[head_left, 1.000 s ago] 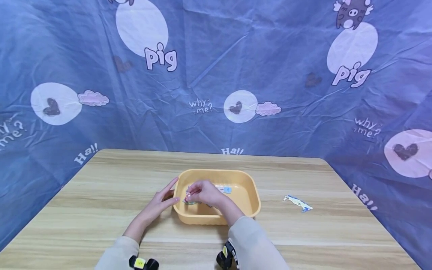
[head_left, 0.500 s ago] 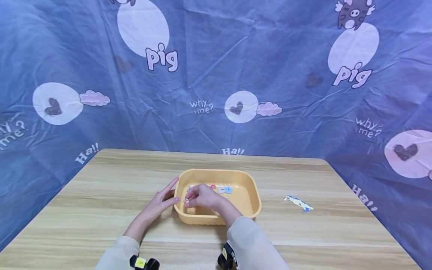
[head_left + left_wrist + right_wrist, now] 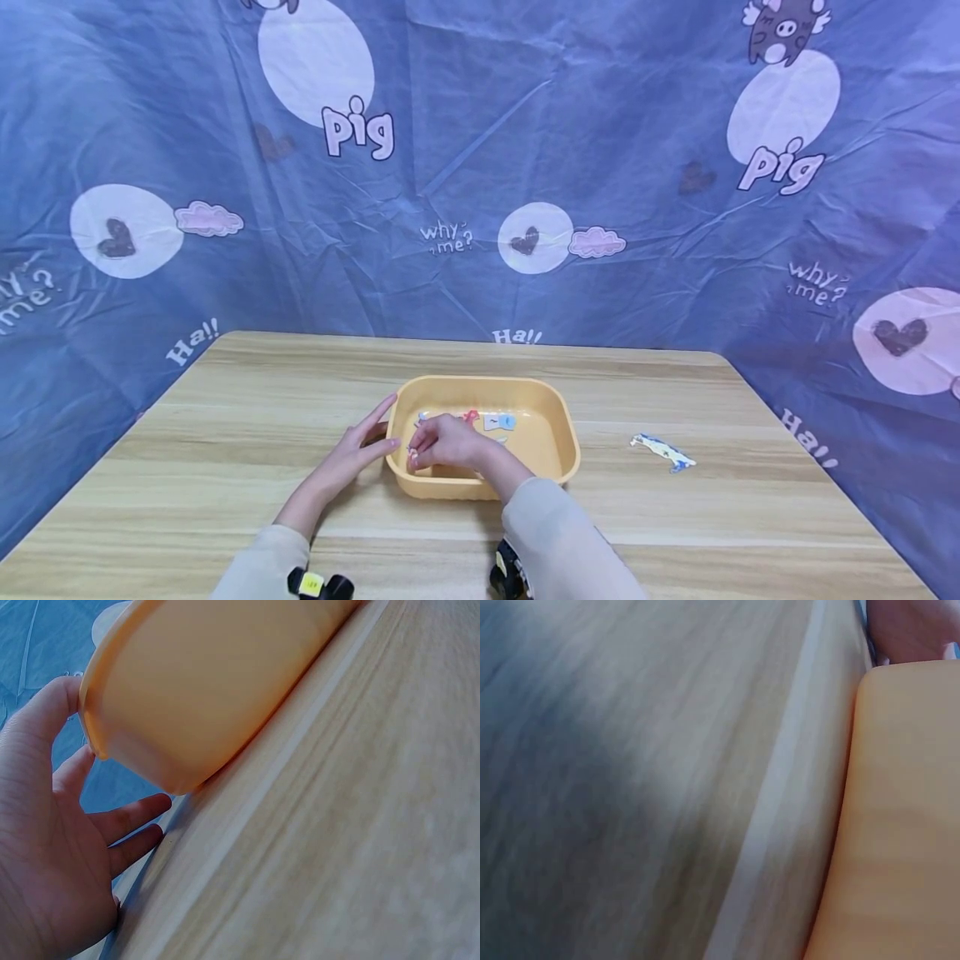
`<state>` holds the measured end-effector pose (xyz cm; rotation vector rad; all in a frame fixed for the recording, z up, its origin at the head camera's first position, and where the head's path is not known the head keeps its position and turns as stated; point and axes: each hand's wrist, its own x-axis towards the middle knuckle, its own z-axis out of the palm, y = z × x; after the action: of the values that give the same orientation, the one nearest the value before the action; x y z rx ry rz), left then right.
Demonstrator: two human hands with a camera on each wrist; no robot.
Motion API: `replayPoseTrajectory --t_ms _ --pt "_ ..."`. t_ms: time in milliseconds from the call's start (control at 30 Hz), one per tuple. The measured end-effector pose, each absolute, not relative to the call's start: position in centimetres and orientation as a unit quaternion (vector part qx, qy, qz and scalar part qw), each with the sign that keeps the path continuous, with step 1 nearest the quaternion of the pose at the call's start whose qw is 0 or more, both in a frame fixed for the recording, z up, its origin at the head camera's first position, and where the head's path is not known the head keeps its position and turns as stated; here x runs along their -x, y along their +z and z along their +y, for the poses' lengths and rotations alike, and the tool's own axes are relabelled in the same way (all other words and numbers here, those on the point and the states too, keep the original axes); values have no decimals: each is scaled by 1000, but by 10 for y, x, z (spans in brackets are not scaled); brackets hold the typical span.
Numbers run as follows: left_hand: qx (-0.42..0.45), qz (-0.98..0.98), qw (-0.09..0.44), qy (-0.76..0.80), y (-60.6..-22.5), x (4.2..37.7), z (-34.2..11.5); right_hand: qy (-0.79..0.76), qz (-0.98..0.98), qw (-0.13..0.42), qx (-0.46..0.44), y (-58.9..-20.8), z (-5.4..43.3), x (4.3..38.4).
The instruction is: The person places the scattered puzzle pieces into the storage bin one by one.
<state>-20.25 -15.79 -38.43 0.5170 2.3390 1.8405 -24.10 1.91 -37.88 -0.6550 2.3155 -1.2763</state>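
Observation:
In the head view a yellow plastic basin (image 3: pixel 551 479) stands on the table, with small flat printed pieces lying inside. My left hand (image 3: pixel 352 454) is at its left end with fingers spread and straight. In the left wrist view the thumb (image 3: pixel 60 701) reaches over the rim, and the other fingers stay outside, beside the wall. My right hand (image 3: pixel 450 442) is down inside the basin at the left, thumb and fingertips together on a small whitish piece (image 3: pixel 412 457). A red piece (image 3: pixel 471 417) and a light-blue and white piece (image 3: pixel 498 422) lie behind that hand.
A long blue, white and pale-yellow flat piece (image 3: pixel 663 452) lies on the wooden table (image 3: pixel 750 517) to the right of the basin. A blue printed cloth (image 3: pixel 465 167) hangs behind and around the table.
My right hand has shifted slightly left and toward me inside the basin. The red and light-blue pieces behind it show more. My left hand stays at the rim.

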Motion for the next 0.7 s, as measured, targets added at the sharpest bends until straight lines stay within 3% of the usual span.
replayPoseTrajectory --t_ms 433,700 --pt "-179 762 56 620 -407 216 -164 -432 845 191 250 -383 15 239" --pt "-130 787 51 601 -415 217 -165 -406 858 187 254 -383 14 237"
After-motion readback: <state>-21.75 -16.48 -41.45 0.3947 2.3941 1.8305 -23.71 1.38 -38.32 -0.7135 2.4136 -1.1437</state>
